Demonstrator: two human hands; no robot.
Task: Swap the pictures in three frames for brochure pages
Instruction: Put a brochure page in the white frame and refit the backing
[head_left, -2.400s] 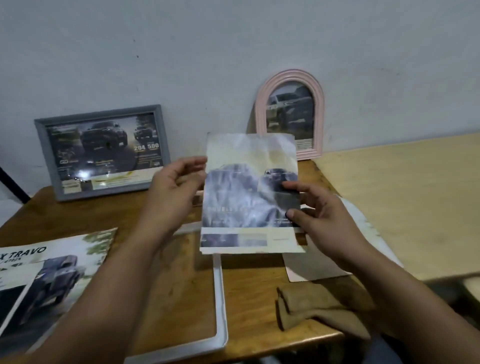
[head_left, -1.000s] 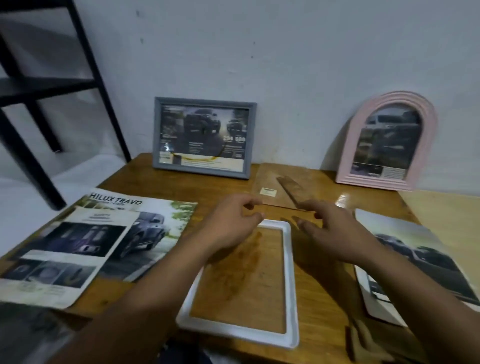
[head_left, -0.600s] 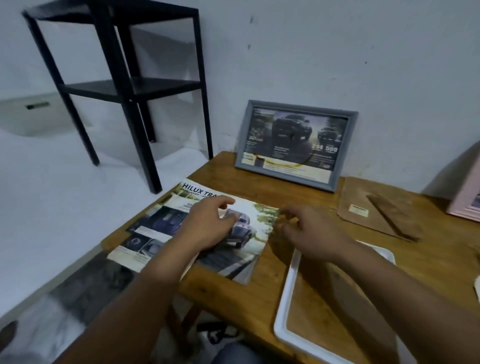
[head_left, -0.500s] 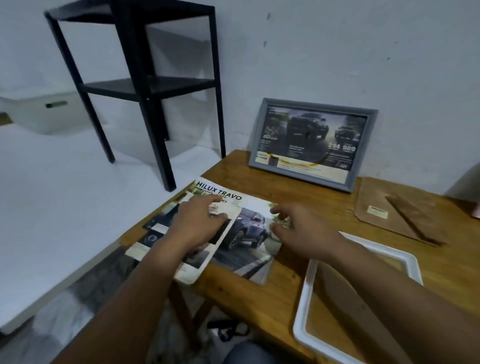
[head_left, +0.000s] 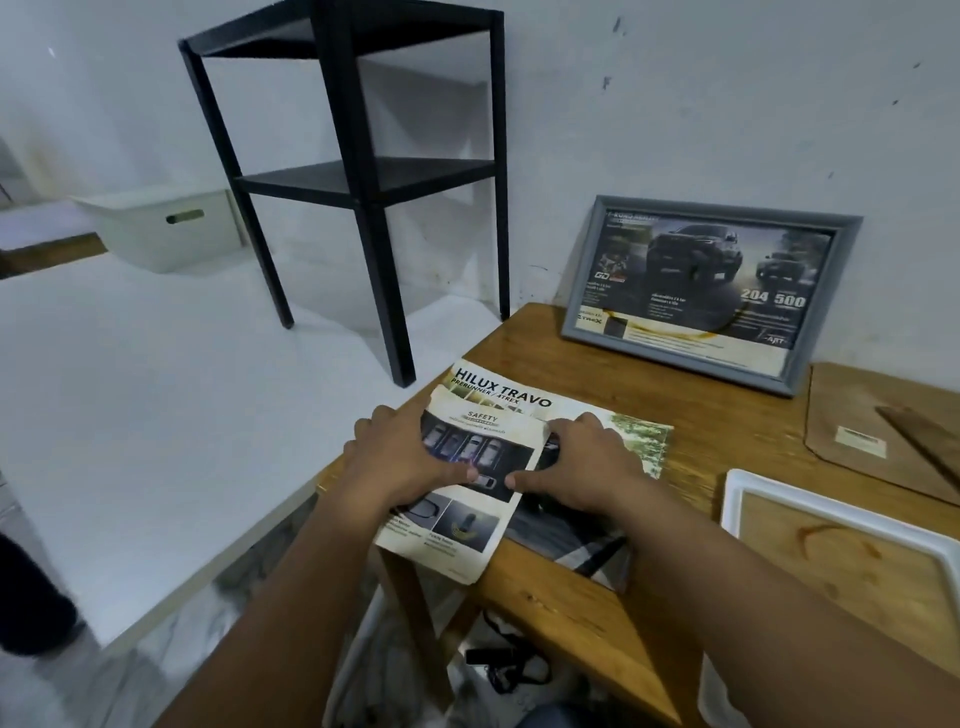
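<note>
A loose brochure page (head_left: 470, 525) headed SAFETY lies on the open HILUX TRAVO brochure (head_left: 636, 434) at the wooden table's left corner, its lower end hanging over the edge. My left hand (head_left: 400, 460) holds the page's left edge with the thumb on top. My right hand (head_left: 579, 465) holds its right edge, thumb on the print. The empty white frame (head_left: 730, 499) lies flat to the right, beside a brown backing board (head_left: 852, 410). A grey frame (head_left: 841, 291) with a truck page leans on the wall.
A black two-tier stand (head_left: 374, 176) stands on the white floor left of the table (head_left: 691, 415), with a pale storage box (head_left: 166, 234) behind it. A black strap (head_left: 511, 670) lies below the table's front edge.
The truck picture I held went down on the right. My view swung left and both hands moved from the white frame to the brochure, taking hold of the loose safety page.
</note>
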